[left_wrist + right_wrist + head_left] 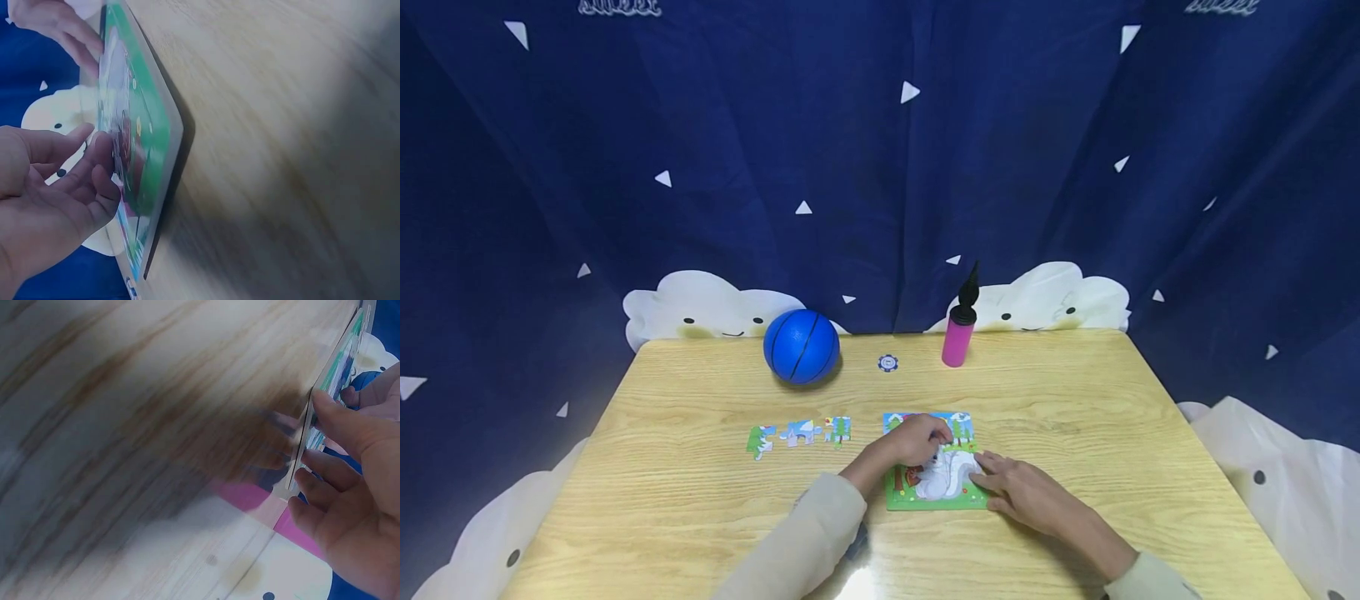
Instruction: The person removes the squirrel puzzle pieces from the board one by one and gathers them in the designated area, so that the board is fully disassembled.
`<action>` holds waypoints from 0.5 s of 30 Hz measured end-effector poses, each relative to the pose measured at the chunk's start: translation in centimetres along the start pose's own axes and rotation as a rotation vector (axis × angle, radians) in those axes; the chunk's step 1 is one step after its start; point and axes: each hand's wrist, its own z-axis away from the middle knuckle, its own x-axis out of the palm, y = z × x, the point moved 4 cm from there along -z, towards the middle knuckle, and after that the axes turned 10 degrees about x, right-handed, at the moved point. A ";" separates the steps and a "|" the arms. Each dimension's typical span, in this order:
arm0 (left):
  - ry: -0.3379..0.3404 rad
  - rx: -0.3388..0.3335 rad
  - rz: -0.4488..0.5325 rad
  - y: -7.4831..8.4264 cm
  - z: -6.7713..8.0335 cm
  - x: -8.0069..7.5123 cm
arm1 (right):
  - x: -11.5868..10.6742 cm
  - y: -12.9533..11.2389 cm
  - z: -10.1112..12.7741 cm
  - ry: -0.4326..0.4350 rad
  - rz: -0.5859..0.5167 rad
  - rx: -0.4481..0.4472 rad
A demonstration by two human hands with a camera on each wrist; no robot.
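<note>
The puzzle board (934, 475) is lying flat on the surface (1075, 400), right under both hands; its upper middle is pressed by the left hand (917, 440), fingers curled, nothing visibly pinched; the right edge is touched by the right hand (1026, 496), fingers relaxed; loose pieces (797, 435) are off to the left, nearer the left hand.

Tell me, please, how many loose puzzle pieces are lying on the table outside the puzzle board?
3 loose pieces, in a row left of the puzzle board: the left piece, the middle piece and the right piece. The hands cover part of the board, so another could be hidden there.
</note>
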 end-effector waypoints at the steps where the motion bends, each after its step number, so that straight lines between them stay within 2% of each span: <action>1: -0.002 -0.003 -0.010 0.1 0.0 0.0 | 0.0 0.0 0.0 0.003 0.004 0.000; 9: -0.031 -0.029 -0.038 0.1 -0.1 0.4 | -0.1 0.0 0.0 0.076 0.038 -0.044; 15: -0.049 -0.013 -0.082 0.2 -0.2 0.5 | 0.1 0.1 -0.2 0.041 0.024 -0.025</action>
